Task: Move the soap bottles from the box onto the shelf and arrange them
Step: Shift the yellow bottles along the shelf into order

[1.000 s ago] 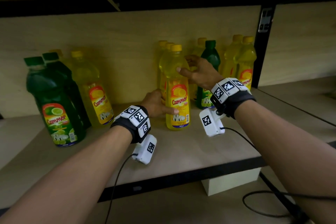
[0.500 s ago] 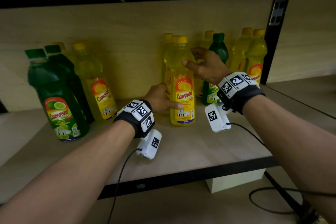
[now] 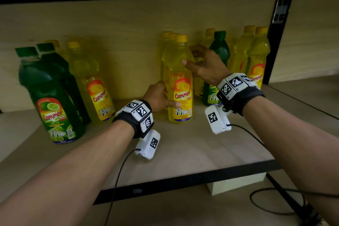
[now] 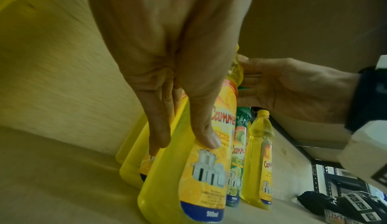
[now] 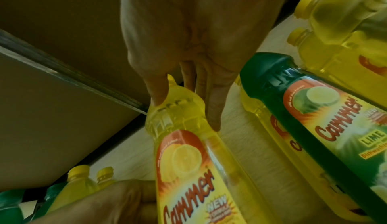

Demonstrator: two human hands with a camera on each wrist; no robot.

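A yellow soap bottle (image 3: 180, 82) with a lemon label stands upright mid-shelf, in front of two more yellow ones. My left hand (image 3: 161, 97) grips its lower body; in the left wrist view the thumb lies on the label and the fingers (image 4: 157, 136) wrap the left side of the bottle (image 4: 188, 186). My right hand (image 3: 194, 58) holds the bottle's shoulder. In the right wrist view that shoulder (image 5: 178, 111) sits between thumb and fingers. No box is in view.
Two green lime bottles (image 3: 51, 97) and yellow ones (image 3: 91, 82) stand at the left. A green bottle (image 3: 220, 51) and more yellow bottles (image 3: 256, 57) stand right, by a black post (image 3: 275, 42). Bare shelf board (image 3: 183, 152) lies in front. A cable (image 3: 266, 203) trails below.
Both hands stay on the front yellow bottle, which remains upright in the same spot. The head view has shifted slightly.
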